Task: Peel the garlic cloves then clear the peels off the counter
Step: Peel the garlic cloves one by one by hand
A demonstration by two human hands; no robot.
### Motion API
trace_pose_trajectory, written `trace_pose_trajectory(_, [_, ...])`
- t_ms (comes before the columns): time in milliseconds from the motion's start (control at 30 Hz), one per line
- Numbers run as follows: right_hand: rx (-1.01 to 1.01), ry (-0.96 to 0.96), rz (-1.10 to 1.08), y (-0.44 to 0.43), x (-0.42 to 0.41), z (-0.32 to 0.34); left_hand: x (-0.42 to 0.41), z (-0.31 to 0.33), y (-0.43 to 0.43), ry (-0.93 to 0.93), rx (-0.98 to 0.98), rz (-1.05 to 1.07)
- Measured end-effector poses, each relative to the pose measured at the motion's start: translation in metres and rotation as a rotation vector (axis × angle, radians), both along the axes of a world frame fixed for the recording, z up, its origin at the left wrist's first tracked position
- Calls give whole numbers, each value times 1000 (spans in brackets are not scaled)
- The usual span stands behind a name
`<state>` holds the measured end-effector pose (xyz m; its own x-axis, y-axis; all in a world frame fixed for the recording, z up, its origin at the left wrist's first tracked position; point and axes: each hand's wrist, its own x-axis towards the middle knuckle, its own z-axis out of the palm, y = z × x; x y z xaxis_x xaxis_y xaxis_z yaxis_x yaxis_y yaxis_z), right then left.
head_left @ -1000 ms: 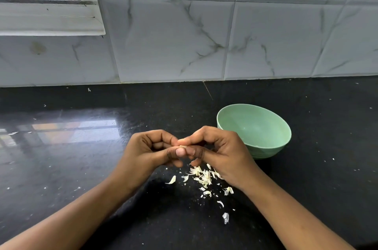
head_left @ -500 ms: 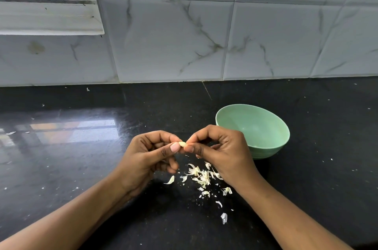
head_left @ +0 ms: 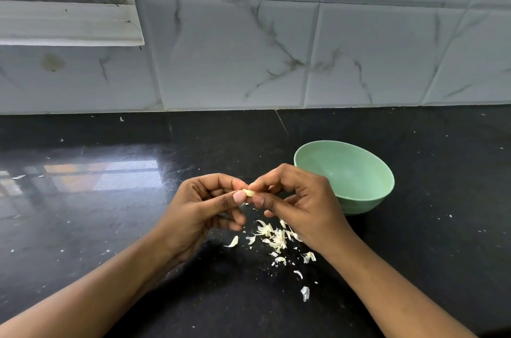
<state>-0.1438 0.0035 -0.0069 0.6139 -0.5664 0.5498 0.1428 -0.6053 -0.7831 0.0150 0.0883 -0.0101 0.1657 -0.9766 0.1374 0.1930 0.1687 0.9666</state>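
Pinching the garlic clove (head_left: 249, 193) between them above the counter (head_left: 110, 227), the left hand (head_left: 204, 207) and right hand (head_left: 298, 204) have drawn slightly apart, baring it; peeling seems nearly done, peels (head_left: 273, 236) lying below, near-left of the bowl (head_left: 381, 180).

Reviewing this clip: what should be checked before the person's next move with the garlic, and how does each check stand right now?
1. Grip on the garlic clove: ok, pinched between the fingertips of the left hand and the right hand.
2. Clove fully peeled: cannot tell, the fingertips cover most of it.
3. The green bowl upright and close beside the right hand: ok.
4. Bowl contents: cannot tell, the inside that shows looks bare, but the right hand hides its near part.
5. The peels cleared off the counter: not ok, a pile lies below the hands, with stray bits nearer the person.
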Motion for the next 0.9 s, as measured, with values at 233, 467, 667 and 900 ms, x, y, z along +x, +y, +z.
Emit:
trace_pose_trajectory(233, [-158, 101, -9, -3, -1, -2, 1, -1, 0, 23, 92, -64])
trace_pose_trajectory(467, [-241, 85, -6, -4, -2, -1, -1, -2, 0, 66, 125, -73])
trace_pose_trajectory(667, [-244, 66, -9, -3, -2, 0, -1, -3, -1, 92, 146, -80])
trace_pose_trajectory(900, [-114, 12, 8, 0, -2, 4, -3, 0, -1, 165, 196, -20])
